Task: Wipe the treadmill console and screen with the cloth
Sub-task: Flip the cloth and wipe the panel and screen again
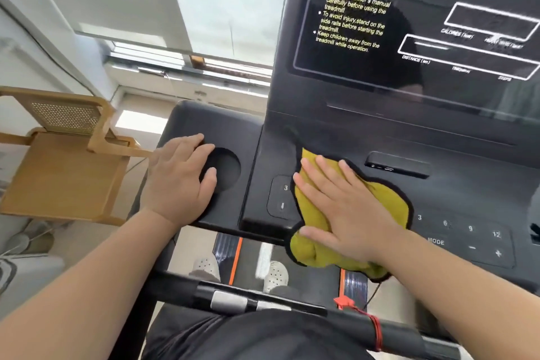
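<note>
A yellow cloth [388, 202] with a dark edge lies on the black treadmill console [455, 190], over the left part of the button panel. My right hand [344, 207] presses flat on the cloth with fingers spread; the cloth's lower end hangs past the console's front edge. My left hand [181, 175] rests palm down on the left side tray, by the round cup holder [226, 168], and holds nothing. The dark screen [409, 26] with yellow caution text rises above and behind the cloth.
Number keys and a MODE key [436, 241] lie right of the cloth. A black handlebar [263, 301] with a red cord crosses near my body. A wooden chair [64, 164] stands to the left. My feet show on the belt below.
</note>
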`<action>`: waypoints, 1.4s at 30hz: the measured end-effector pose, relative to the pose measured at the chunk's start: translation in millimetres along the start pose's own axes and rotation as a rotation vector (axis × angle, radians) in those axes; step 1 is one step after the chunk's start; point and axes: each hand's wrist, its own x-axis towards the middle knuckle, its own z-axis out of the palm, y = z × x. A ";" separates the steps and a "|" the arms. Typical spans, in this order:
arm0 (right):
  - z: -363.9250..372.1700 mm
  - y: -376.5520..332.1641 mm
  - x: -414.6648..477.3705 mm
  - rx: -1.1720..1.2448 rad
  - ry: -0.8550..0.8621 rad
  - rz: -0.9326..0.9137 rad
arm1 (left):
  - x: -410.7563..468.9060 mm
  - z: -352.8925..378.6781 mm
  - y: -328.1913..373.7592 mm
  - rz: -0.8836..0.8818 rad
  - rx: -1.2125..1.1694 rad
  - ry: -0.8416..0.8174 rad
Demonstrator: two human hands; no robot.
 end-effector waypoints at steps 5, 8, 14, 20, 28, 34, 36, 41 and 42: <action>-7.9 -34.4 39.2 0.040 0.061 0.225 | -1.9 -2.1 -1.8 0.003 -0.091 0.051; -16.0 -48.5 77.4 0.061 0.095 0.165 | 0.3 -4.6 -5.1 0.000 -0.197 0.088; -43.6 -28.5 131.3 -0.235 0.286 0.185 | 8.5 -9.6 0.5 0.002 -0.254 0.096; -83.4 -8.0 132.3 -0.238 0.441 0.473 | 39.8 -31.1 30.6 0.068 -0.316 0.110; -73.9 6.5 106.2 0.027 0.573 0.770 | 104.4 -80.6 98.3 0.150 -0.593 0.091; -155.7 69.5 122.3 -0.102 0.717 0.722 | 135.2 -105.8 119.4 0.120 -0.923 0.106; -192.7 89.4 130.0 -0.200 0.723 0.662 | 138.9 -104.6 115.2 0.096 -1.028 0.070; -264.0 112.3 151.8 -0.425 0.649 0.486 | 141.4 -99.6 101.6 0.112 -1.144 0.015; -268.4 112.3 154.3 -0.460 0.631 0.441 | 142.1 -97.3 99.5 0.129 -1.135 0.025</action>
